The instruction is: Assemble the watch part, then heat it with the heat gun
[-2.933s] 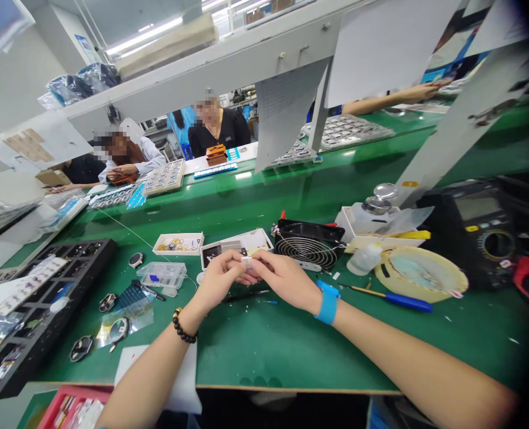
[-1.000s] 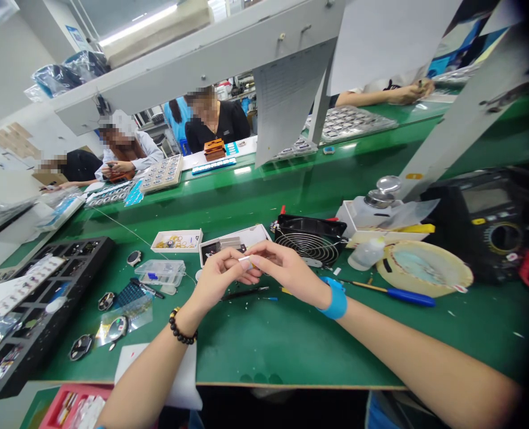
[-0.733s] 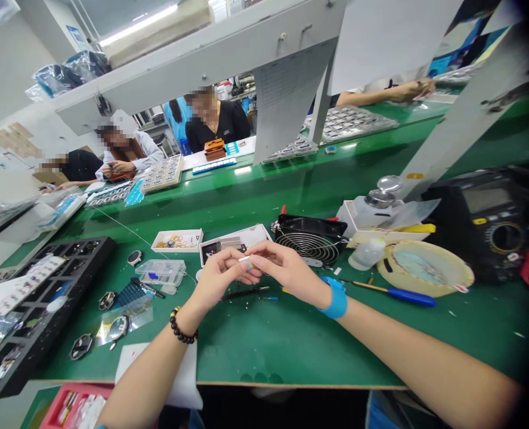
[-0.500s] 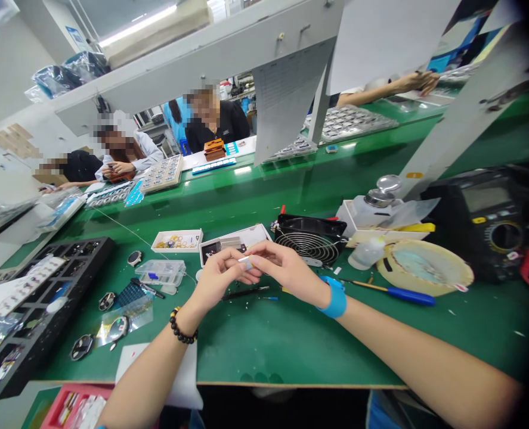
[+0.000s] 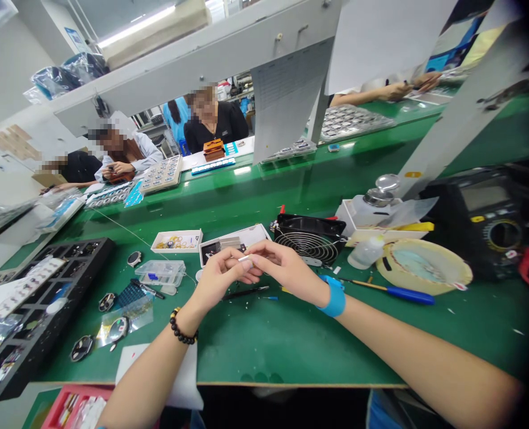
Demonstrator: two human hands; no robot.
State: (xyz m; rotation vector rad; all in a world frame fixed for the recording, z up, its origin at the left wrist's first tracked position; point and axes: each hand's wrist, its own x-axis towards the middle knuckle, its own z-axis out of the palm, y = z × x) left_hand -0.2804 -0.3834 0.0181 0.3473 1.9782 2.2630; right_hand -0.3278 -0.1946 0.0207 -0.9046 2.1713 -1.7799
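My left hand [image 5: 219,277] and my right hand [image 5: 280,265] meet over the green bench, both pinching a small flat white piece [image 5: 245,259] between thumbs and fingers. The piece is too small to name and the fingers partly hide it. Just behind the hands lies a white box [image 5: 259,231] with dark and grey parts in it. Below them a black pen-like tool [image 5: 246,292] rests on the bench. To the left are a clear plastic case [image 5: 161,271], a watch [image 5: 118,329] on a clear film, and more round watch bodies [image 5: 82,348].
A black fan [image 5: 311,235], a blue-handled screwdriver [image 5: 410,295], a cream round dish [image 5: 425,265] and a multimeter [image 5: 488,220] stand on the right. A black compartment tray [image 5: 89,268] borders the left. Several co-workers sit across the bench.
The small white piece has tilted between my fingers and now shows a thinner edge. My hands have stayed almost in place.
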